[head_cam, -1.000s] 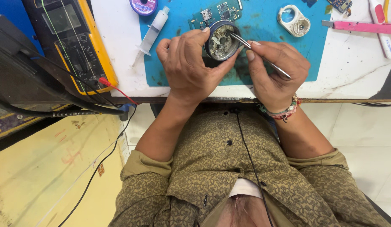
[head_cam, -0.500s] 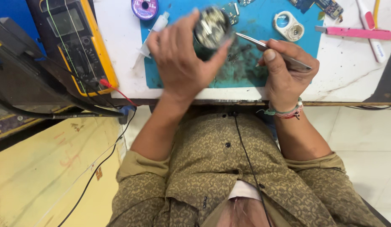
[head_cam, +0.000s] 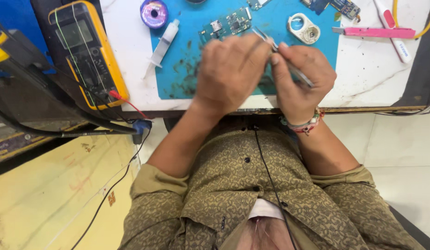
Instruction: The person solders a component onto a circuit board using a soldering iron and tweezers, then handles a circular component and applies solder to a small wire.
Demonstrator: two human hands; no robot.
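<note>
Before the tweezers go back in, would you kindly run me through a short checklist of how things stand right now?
1. Tweezers gripped: ok, the right hand pinches them mid-shaft, tips pointing up and left.
2. Round part in hand: cannot tell, the left hand is seen from the back and blurred, hiding whatever it holds.
3. Tweezer tips on the part: cannot tell, they end at the left hand's fingers.
4. Hands over the blue mat: ok, both are above its near edge.
5. Loose items out of the way: ok, the circuit board, syringe and white ring piece lie beyond the hands.
</note>
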